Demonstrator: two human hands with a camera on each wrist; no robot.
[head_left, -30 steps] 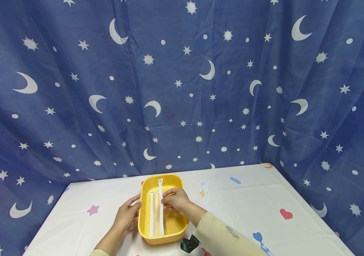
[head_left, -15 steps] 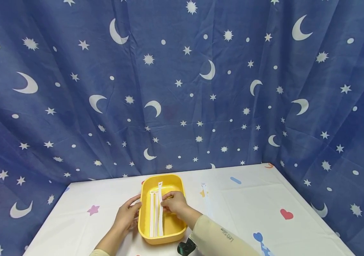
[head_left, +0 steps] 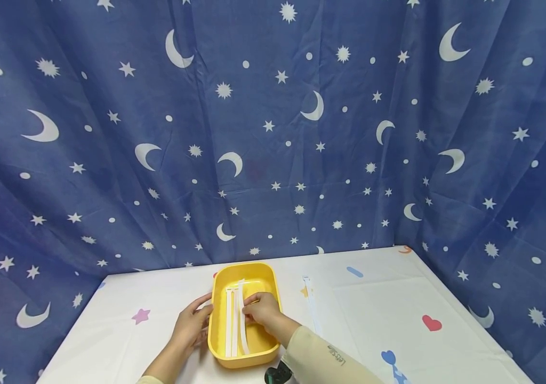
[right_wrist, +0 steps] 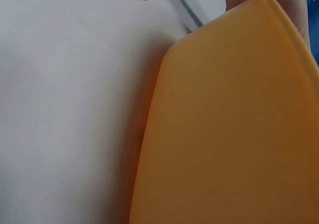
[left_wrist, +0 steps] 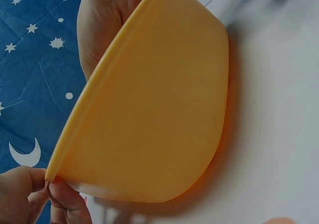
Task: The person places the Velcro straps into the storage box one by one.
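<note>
A yellow oblong plastic tub (head_left: 268, 341) stands on the table. My left hand (head_left: 190, 325) pinches its left rim between thumb and fingers, as the left wrist view shows close up on the fingers (left_wrist: 67, 199). Inside lie two white strap-like cable ties (head_left: 228, 322), side by side lengthwise, each with a slotted head at the far end. My right hand (head_left: 262, 309) reaches into the tub and pinches a third white cable tie (head_left: 242, 330) near its middle, just right of the other two. In the right wrist view the tub's wall (right_wrist: 234, 109) hides the right hand.
Another white cable tie (head_left: 311, 306) lies on the white patterned tablecloth (head_left: 364, 309), right of the tub. A black device (head_left: 278, 373) sits at the right wrist, near the tub's front corner. A blue star-and-moon curtain (head_left: 273, 133) hangs behind and beside the table.
My right hand has moved slightly toward me, drawing the third cable tie's head nearer and lower beside the other two. My left hand keeps its grip on the rim.
</note>
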